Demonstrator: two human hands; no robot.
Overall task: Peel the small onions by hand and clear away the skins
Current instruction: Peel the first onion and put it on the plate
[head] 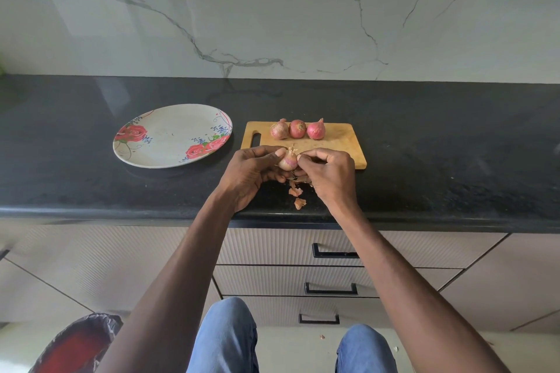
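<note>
Mid-peel on first onion (288,160), held above counter edge: left hand (251,174) cupped it, right hand (328,174) fingers pinched skin. Three unpeeled onions (297,129) waited on board (339,145). Next, guess: strip rest, gather scraps (297,195).

Black speckled countertop (424,142) carries everything. Floral plate (157,136) lies at 9 o'clock of the wooden cutting board (339,142), close beside it, not touching. Loose onion skins (298,197) lie at 6 o'clock of the board, near the counter's front edge.
</note>
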